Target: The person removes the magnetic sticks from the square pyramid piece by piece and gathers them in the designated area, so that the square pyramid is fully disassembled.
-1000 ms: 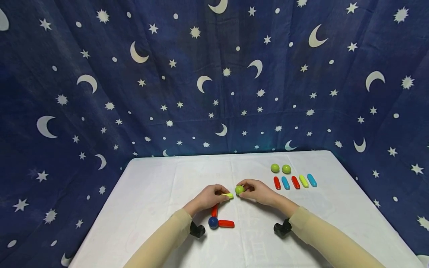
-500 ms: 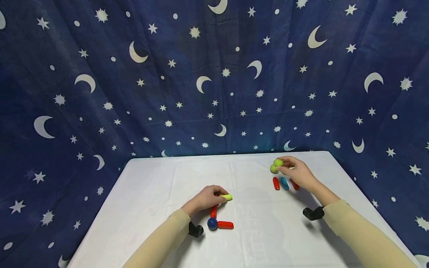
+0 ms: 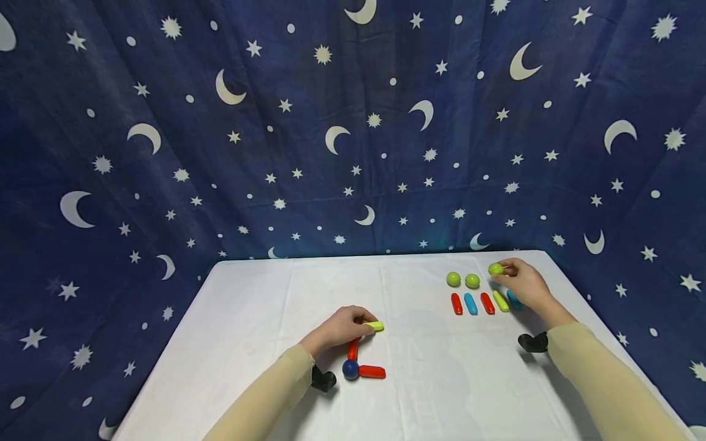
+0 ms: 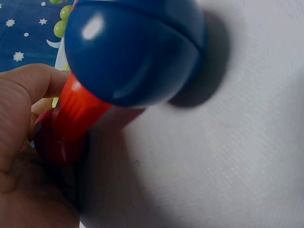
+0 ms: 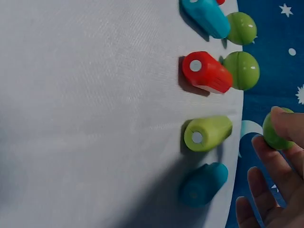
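My left hand grips a yellow magnetic building stick between thumb and fingers, its free end pointing right. Under that hand, a dark red ball shows in the left wrist view, partly covered by the fingers. From there a red stick runs to a dark blue ball, and a second red stick extends right from the blue ball. At the back right, my right hand pinches a green ball between thumb and fingertips, above the row of sticks; its lower fingers are spread.
Two more green balls sit near the table's back edge. In front of them lies a row of red, blue and yellow sticks, one blue stick under the right hand's shadow. A starry dark blue curtain hangs behind the white table.
The right hand has carried the green ball from beside the yellow stick to the back right, passing over the two other green balls. The left hand has stayed in place.
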The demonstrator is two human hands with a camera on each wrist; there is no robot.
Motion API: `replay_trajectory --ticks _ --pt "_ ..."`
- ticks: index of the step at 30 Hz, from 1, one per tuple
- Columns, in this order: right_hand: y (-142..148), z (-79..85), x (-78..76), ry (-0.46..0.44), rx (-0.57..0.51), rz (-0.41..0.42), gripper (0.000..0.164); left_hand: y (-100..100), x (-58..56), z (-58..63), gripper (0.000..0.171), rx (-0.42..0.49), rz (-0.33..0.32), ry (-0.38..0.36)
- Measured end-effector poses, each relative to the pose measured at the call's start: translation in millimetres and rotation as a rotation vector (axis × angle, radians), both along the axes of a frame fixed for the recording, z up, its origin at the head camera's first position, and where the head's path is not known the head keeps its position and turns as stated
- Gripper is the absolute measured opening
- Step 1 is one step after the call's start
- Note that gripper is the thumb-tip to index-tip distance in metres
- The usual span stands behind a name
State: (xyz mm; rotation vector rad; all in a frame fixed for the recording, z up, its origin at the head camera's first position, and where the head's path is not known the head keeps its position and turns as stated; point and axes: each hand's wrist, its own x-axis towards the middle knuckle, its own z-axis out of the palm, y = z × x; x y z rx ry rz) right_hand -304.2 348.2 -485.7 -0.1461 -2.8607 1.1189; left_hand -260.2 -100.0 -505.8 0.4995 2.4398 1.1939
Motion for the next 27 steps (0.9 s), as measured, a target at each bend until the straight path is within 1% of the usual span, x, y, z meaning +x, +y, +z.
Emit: replay_trajectory --ticks 5,7,12,14,21,27 --pt "-0.5 -5.4 -4.7 -0.026 0.067 0.029 0.058 0.7 -0.1 -1.6 0.019 0.011 -0.008 0.006" --pt "0.5 -8.0 -6.3 -0.039 0.092 0.022 0.057 1.0 0.1 -2.0 0.018 0.013 -0.012 0.012" --pt "0.6 -11.0 -6.3 -0.106 0.134 -0.001 0.057 1.5 -0.2 -2.1 0.018 0.006 -0.008 0.011" --pt "-0.5 -11.0 -6.0 -0.126 0.137 -0.005 0.057 1.4 -0.5 -1.5 0.018 0.002 -0.004 0.01" --pt "-2.7 -11.0 -6.2 -0.145 0.112 -0.005 0.059 0.3 -1.2 -1.1 0.018 -0.002 -0.002 0.01" --pt "-4.4 -10.2 -6.3 -0.137 0.105 0.007 0.061 -0.8 -0.1 -0.9 0.019 0.008 0.0 0.005"
